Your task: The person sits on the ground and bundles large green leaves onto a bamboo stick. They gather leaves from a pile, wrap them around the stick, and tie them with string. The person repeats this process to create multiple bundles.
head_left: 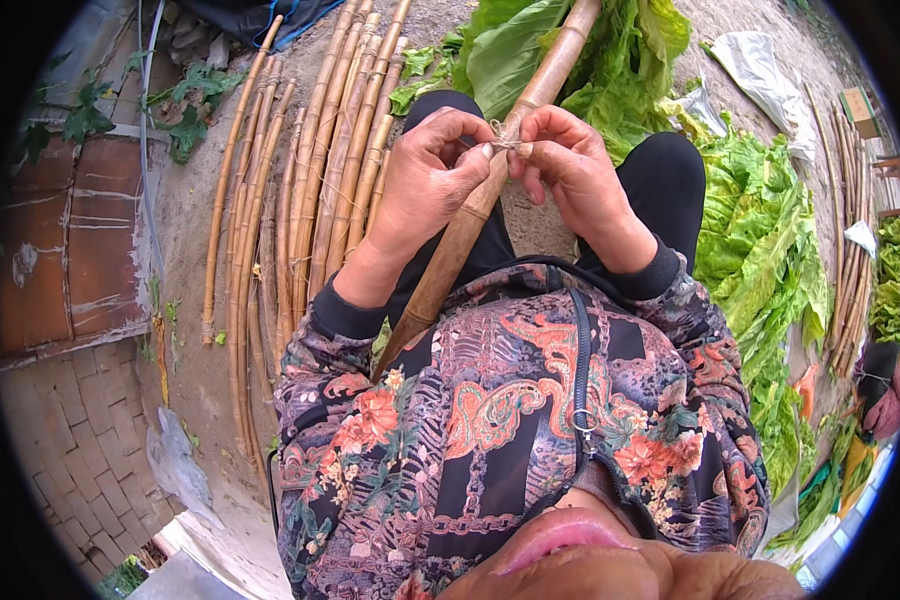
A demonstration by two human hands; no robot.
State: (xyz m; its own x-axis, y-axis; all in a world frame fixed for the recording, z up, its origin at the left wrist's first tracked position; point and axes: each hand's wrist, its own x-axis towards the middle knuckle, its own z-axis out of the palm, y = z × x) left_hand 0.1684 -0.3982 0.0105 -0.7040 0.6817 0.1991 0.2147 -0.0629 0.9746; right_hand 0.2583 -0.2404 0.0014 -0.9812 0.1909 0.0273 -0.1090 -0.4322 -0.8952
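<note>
A thick bamboo pole (457, 245) slants from the top of the view down between my knees, its lower end against my patterned jacket (510, 400). Thin tan twine (503, 143) crosses the pole in a small knot or loop. My left hand (425, 185) pinches the twine on the left side, thumb against forefinger. From the other side my right hand (578, 180) pinches it as well, fingers curled beside the pole. The fingertips hide part of the twine. Just beyond my hands, large green leaves (515, 60) lie on both sides of the pole.
Several bamboo poles (335, 140) lie side by side on the ground at the left. A long heap of green leaves (760, 250) stretches along my right. Farther right are thinner poles (850, 230) and a white plastic sheet (760, 80). A rusty panel (70, 240) borders brick paving (90, 440).
</note>
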